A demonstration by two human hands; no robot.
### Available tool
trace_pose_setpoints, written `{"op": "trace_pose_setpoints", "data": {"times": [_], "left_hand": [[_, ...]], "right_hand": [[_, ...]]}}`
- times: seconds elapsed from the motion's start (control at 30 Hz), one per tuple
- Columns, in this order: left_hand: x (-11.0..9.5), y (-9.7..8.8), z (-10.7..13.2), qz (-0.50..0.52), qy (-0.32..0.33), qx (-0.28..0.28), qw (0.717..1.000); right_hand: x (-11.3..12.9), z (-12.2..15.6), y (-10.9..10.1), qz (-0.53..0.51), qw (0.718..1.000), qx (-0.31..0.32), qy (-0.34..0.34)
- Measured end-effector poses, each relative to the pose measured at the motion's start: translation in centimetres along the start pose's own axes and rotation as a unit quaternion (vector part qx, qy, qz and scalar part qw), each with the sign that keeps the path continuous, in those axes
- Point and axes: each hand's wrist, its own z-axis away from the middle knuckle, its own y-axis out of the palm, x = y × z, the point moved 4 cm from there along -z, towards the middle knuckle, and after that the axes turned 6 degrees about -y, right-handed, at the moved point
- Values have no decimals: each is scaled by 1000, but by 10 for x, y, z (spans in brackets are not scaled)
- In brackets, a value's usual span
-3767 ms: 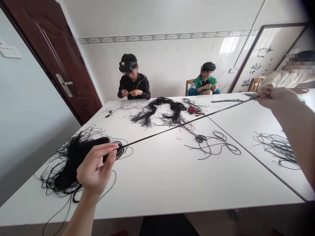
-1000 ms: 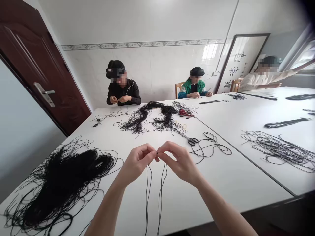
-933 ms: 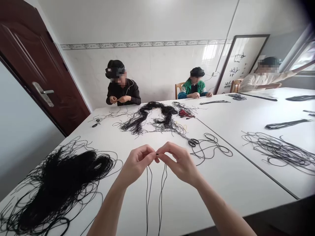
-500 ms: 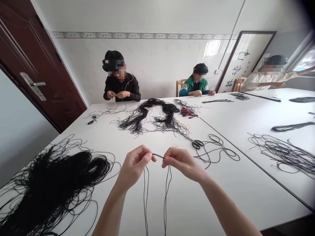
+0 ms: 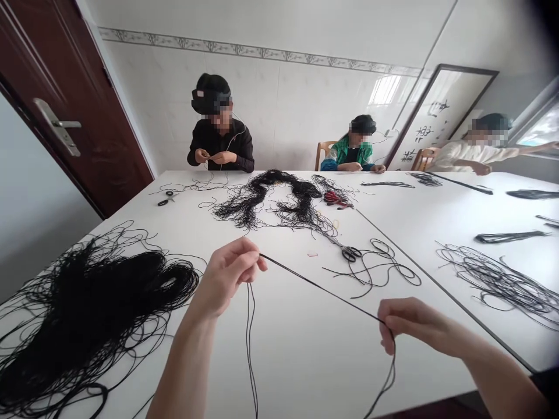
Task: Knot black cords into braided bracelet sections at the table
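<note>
A doubled black cord (image 5: 321,287) runs taut between my two hands above the white table. My left hand (image 5: 233,270) pinches it between thumb and fingers, and two loose strands hang below that hand. Lower and to the right, my right hand (image 5: 413,323) is closed on the other end of the taut stretch, with cord dangling from it. To the left of my left arm lies a big tangled heap of black cord (image 5: 100,314). Beyond my hands are black-handled scissors (image 5: 350,253) and a loose looped cord (image 5: 397,267).
An arched bundle of black cords (image 5: 301,192) lies mid-table beside red-handled pliers (image 5: 334,199). Small scissors (image 5: 165,201) sit at the far left. More cords (image 5: 502,282) spread on the right past a table seam. Several people sit along the far side.
My right hand has moved right and toward me, drawing the cord between my hands from a short slack piece into a long taut line. My left hand has shifted slightly left and up.
</note>
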Motion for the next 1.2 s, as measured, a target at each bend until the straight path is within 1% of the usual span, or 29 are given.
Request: {"op": "trace_pose_setpoints", "data": {"times": [0.07, 0.13, 0.2, 0.23, 0.27, 0.33, 0.37, 0.4, 0.47, 0.53, 0.67, 0.8, 0.87, 1.0, 1.13, 1.2], "left_hand": [[-2, 11, 4, -14, 6, 22, 1000], [-3, 21, 9, -34, 16, 39, 999], [-3, 29, 15, -79, 30, 44, 995], [-2, 32, 18, -107, 39, 45, 993], [-2, 35, 22, -135, 48, 42, 989], [0, 40, 28, -179, 67, 34, 981], [0, 42, 31, -196, 76, 28, 977], [0, 43, 34, -210, 84, 19, 974], [-1, 46, 39, -230, 98, 1, 968], [-4, 47, 43, -232, 106, -8, 967], [-12, 53, 46, -201, 127, -12, 971], [-16, 65, 49, -181, 133, -21, 974], [-15, 70, 51, -192, 137, -30, 971], [-11, 74, 53, -242, 140, -64, 958], [-6, 74, 51, -266, 138, -63, 952], [-4, 73, 49, -266, 138, -61, 952]], "right_hand": [[-2, 5, -10, 56, 997, -45, 10], [2, -1, -16, 113, 988, -109, -1], [15, -16, -12, 155, 973, -168, -35], [25, -27, -5, 169, 967, -182, -58], [36, -38, 5, 178, 964, -182, -81], [58, -60, 30, 175, 962, -159, -139], [69, -69, 42, 162, 959, -149, -179], [79, -76, 53, 122, 954, -141, -233], [90, -86, 70, 85, 947, -129, -281], [93, -90, 78, 55, 943, -116, -306], [93, -89, 78, 10, 936, -89, -341], [95, -82, 73, -27, 930, -49, -362], [95, -77, 70, -10, 929, -69, -363], [95, -62, 61, 45, 915, -159, -368], [95, -54, 62, 93, 915, -163, -357], [95, -54, 63, 94, 916, -164, -355]]}}
